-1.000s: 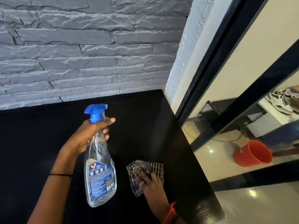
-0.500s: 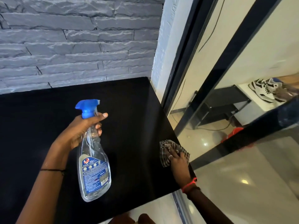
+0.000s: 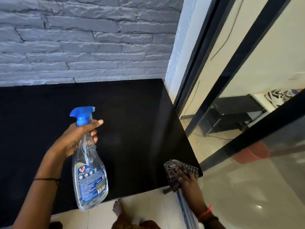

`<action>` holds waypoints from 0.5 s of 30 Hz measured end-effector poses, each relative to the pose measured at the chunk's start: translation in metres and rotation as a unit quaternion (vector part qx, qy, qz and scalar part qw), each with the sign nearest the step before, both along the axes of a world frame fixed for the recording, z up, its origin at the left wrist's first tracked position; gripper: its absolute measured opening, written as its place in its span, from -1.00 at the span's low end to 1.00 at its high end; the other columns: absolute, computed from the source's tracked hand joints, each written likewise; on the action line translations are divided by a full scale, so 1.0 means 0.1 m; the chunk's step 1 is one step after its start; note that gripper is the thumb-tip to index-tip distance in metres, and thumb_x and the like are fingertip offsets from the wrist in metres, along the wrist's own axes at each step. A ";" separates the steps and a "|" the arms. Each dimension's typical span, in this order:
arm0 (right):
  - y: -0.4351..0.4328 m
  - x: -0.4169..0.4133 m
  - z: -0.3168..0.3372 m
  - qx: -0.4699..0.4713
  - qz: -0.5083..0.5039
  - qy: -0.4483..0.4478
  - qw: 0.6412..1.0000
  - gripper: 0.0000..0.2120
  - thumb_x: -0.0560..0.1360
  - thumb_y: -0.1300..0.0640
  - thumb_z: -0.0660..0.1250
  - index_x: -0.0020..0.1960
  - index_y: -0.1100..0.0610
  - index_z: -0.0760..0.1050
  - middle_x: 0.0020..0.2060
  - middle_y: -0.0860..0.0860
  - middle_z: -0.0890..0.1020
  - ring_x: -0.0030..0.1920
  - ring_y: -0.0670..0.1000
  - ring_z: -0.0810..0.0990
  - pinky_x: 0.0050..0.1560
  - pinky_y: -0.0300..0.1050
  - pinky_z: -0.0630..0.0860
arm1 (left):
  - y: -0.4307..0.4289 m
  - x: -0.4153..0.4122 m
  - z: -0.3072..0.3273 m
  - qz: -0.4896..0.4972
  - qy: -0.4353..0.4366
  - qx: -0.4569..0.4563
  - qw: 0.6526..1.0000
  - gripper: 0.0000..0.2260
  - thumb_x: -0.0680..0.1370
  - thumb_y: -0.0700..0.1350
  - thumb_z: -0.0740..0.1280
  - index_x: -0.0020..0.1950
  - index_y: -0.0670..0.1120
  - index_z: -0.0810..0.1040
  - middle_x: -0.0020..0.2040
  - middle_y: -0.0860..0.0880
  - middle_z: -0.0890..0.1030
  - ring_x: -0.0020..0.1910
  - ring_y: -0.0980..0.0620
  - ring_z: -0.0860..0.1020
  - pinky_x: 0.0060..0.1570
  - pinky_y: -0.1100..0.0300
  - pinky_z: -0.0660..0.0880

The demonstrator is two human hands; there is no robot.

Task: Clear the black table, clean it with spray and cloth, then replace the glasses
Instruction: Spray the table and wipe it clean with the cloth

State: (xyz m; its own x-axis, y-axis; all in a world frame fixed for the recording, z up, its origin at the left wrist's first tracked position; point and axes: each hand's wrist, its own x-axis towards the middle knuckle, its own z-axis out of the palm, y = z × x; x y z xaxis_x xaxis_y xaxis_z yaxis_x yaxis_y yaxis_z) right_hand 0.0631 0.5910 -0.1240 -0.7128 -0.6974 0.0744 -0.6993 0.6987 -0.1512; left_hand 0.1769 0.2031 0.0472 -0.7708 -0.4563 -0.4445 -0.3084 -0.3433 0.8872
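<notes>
The black table (image 3: 132,129) fills the middle, its top bare. My left hand (image 3: 74,138) grips the neck of a clear spray bottle (image 3: 90,171) with a blue trigger head and blue label, held above the table's front part. My right hand (image 3: 188,180) presses a checked cloth (image 3: 176,169) flat on the table's front right corner. No glasses are in view.
A grey stone wall (image 3: 82,38) backs the table. To the right stands a black-framed glass partition (image 3: 247,63); behind it are a black stand (image 3: 231,116), a red bucket (image 3: 252,154) and shoes. Pale floor tiles and my foot (image 3: 118,210) lie below the front edge.
My right hand has slid the cloth from the table's front middle to its front right corner. The left hand keeps the bottle in about the same place. The view has pulled back.
</notes>
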 end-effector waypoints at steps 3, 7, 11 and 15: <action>-0.32 -0.24 0.14 0.037 -0.016 -0.051 0.998 -0.32 -0.02 0.24 0.63 0.11 0.16 0.61 0.13 0.06 0.63 0.08 0.25 0.60 0.17 0.02 0.45 | -0.06 0.31 0.00 0.019 -0.012 -0.017 1.000 -0.57 0.09 0.13 0.63 -0.28 -0.01 0.48 -0.48 -0.01 0.40 -0.50 0.01 0.45 -0.45 0.16 0.46; -1.16 -0.27 -0.18 0.065 0.003 -0.078 0.995 -0.57 0.48 0.11 0.07 0.29 0.04 0.47 0.34 -0.05 0.46 0.25 0.13 0.48 0.31 -0.08 0.31 | -0.16 0.67 -0.03 0.047 -0.020 -0.022 0.998 -0.60 0.11 0.12 0.62 -0.31 -0.01 0.48 -0.46 -0.02 0.40 -0.49 0.00 0.44 -0.46 0.16 0.45; -1.94 0.31 -0.46 0.056 0.079 -0.082 0.992 -0.54 0.48 0.05 0.02 0.30 0.05 0.47 0.36 -0.10 0.43 0.30 0.08 0.45 0.26 -0.08 0.38 | -0.30 0.88 -0.08 0.069 -0.024 -0.020 0.997 -0.72 0.22 0.08 0.57 -0.39 0.02 0.50 -0.45 -0.03 0.40 -0.48 -0.01 0.45 -0.45 0.15 0.45; -2.12 1.19 -0.13 0.011 0.196 -0.107 0.975 -0.57 0.39 0.09 0.06 0.14 -0.08 0.58 0.20 -0.17 0.57 0.09 0.01 0.44 -0.06 -0.20 0.57 | -0.51 1.09 -0.07 0.083 -0.028 -0.013 0.996 -0.75 0.34 0.01 0.52 -0.40 0.02 0.49 -0.45 -0.04 0.39 -0.49 -0.01 0.44 -0.44 0.15 0.45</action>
